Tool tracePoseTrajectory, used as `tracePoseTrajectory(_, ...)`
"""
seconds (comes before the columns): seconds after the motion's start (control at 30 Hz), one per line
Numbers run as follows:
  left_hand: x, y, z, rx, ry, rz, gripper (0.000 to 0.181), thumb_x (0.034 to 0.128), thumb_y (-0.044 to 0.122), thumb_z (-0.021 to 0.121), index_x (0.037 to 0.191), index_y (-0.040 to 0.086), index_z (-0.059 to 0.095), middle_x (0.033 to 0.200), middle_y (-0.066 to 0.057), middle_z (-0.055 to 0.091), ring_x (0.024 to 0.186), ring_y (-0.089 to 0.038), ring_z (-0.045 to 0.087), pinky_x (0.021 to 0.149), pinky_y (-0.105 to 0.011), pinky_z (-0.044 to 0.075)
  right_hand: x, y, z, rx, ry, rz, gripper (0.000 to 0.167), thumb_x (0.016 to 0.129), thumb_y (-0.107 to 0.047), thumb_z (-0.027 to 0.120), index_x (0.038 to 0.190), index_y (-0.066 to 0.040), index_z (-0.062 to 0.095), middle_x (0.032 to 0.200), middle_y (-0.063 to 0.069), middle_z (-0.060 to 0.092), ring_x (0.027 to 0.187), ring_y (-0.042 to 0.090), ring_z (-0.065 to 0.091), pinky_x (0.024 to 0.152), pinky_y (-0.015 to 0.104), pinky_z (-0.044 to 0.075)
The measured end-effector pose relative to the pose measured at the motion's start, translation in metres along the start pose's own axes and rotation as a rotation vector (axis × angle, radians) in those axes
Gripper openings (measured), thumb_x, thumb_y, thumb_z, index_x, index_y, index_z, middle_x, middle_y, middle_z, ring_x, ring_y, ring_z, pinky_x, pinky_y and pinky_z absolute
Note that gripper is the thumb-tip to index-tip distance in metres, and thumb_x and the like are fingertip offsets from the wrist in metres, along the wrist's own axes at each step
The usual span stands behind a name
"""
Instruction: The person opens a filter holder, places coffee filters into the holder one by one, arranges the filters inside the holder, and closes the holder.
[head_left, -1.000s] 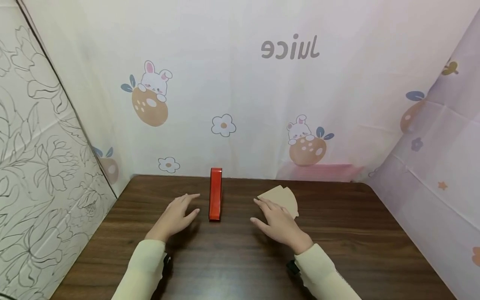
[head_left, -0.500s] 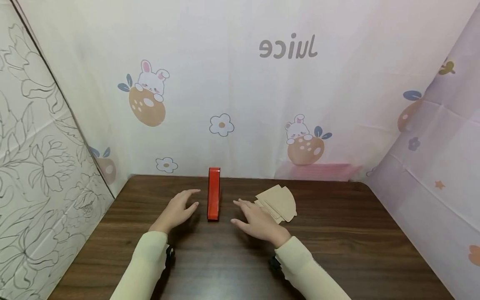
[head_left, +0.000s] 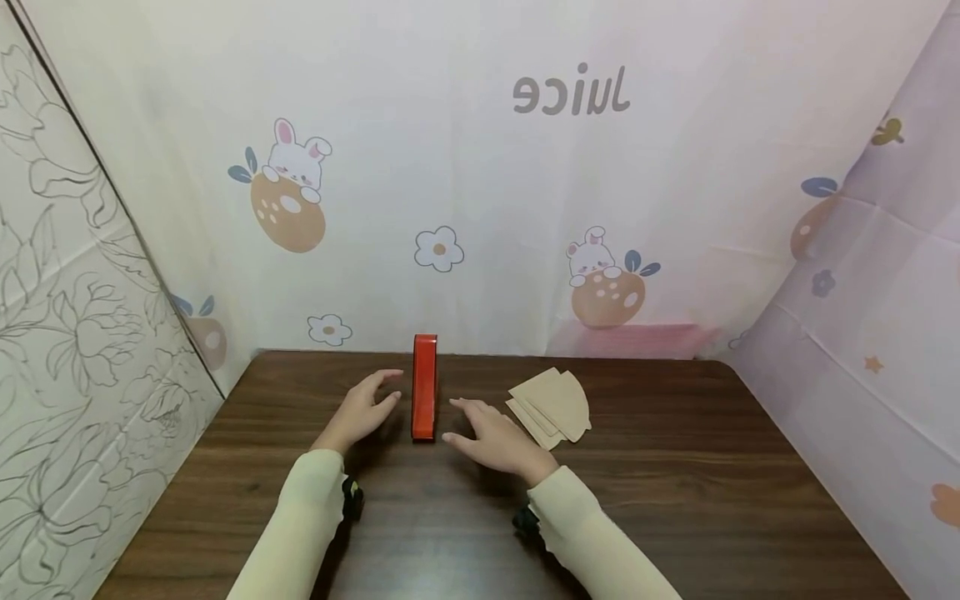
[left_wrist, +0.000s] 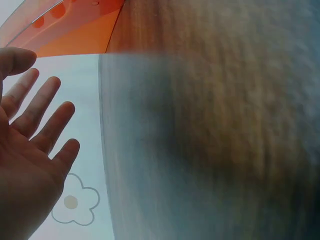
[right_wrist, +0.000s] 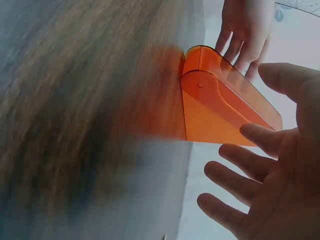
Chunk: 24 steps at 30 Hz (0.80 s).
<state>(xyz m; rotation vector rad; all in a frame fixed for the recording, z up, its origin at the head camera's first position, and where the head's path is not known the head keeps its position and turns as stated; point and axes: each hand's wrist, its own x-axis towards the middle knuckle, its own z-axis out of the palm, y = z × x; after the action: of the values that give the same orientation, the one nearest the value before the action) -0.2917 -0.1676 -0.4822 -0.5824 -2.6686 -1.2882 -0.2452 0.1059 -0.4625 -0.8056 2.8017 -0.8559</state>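
A narrow see-through orange-red plastic holder [head_left: 424, 387] stands upright on the table, seen edge-on in the head view. Its flat side and rounded end show in the right wrist view, where the holder [right_wrist: 220, 105] appears fan-shaped. My left hand [head_left: 362, 414] hovers just left of it, fingers spread and holding nothing. On the other side, my right hand [head_left: 495, 437] is also spread, with a small gap to the holder. Brown fan-shaped paper coffee filters [head_left: 558, 404] lie in a loose overlapping pile behind and to the right of my right hand.
The dark wood table [head_left: 697, 467] reaches back to a printed curtain [head_left: 495, 183]. Further patterned cloths hang along the left and right sides. Both forearms wear pale sleeves, with a dark device at each wrist.
My right hand has moved left, away from the paper filters and towards the holder, uncovering more of the pile. The left hand has come slightly closer to the holder. The view has shifted slightly.
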Motion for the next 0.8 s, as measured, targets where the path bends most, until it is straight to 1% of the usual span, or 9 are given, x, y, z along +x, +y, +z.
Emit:
tracePoseTrajectory(0.17,0.005,-0.003,-0.002,-0.060,0.004,-0.050,0.040,0.1016,0.014,0.060,0.141,0.006,0.053,0.138,-0.015,0.058,0.128,-0.035,0.051,0.104,-0.054,0.040,0.007,-0.004,0.005,0.056,-0.002,0.013,0.072,0.099,-0.049,0.059,0.152,-0.006,0.039,0.151,0.012,0.044,0.138,0.028,0.042,0.109,0.047,0.037)
tracePoseTrajectory(0.3,0.012,-0.005,-0.003,-0.106,0.001,-0.096,0.040,0.1025,0.014,0.058,0.142,0.008,0.052,0.138,-0.016,0.057,0.129,-0.034,0.051,0.106,-0.054,0.039,0.016,-0.008,0.009,0.120,-0.002,0.037,0.075,0.098,-0.048,0.062,0.152,-0.002,0.037,0.151,0.015,0.044,0.139,0.029,0.040,0.109,0.048,0.037)
tracePoseTrajectory(0.43,0.021,-0.009,-0.002,-0.117,-0.003,-0.137,0.040,0.1038,0.016,0.056,0.143,0.010,0.050,0.140,-0.015,0.056,0.129,-0.034,0.050,0.107,-0.054,0.038,0.024,-0.013,0.013,0.158,0.012,0.062,0.081,0.095,-0.049,0.065,0.152,0.001,0.035,0.150,0.019,0.043,0.139,0.032,0.041,0.109,0.048,0.037)
tracePoseTrajectory(0.6,0.031,-0.012,0.001,-0.130,-0.019,-0.178,0.041,0.1047,0.018,0.054,0.144,0.009,0.049,0.140,-0.015,0.054,0.130,-0.035,0.049,0.106,-0.055,0.037,0.033,-0.017,0.019,0.185,0.049,0.095,0.085,0.093,-0.047,0.069,0.151,0.005,0.035,0.146,0.024,0.046,0.134,0.035,0.045,0.107,0.049,0.040)
tracePoseTrajectory(0.7,0.034,-0.011,0.001,-0.141,-0.032,-0.182,0.042,0.1052,0.016,0.052,0.145,0.005,0.047,0.140,-0.017,0.054,0.130,-0.036,0.048,0.106,-0.056,0.037,0.038,-0.018,0.023,0.190,0.069,0.116,0.087,0.091,-0.048,0.071,0.151,0.004,0.035,0.145,0.024,0.046,0.133,0.036,0.045,0.106,0.049,0.040)
tracePoseTrajectory(0.8,0.038,-0.012,0.003,-0.146,-0.045,-0.160,0.041,0.1062,0.013,0.049,0.146,0.004,0.046,0.140,-0.019,0.053,0.130,-0.038,0.047,0.106,-0.057,0.037,0.043,-0.018,0.028,0.187,0.092,0.129,0.089,0.090,-0.049,0.072,0.151,0.004,0.035,0.143,0.024,0.047,0.132,0.037,0.046,0.106,0.050,0.040)
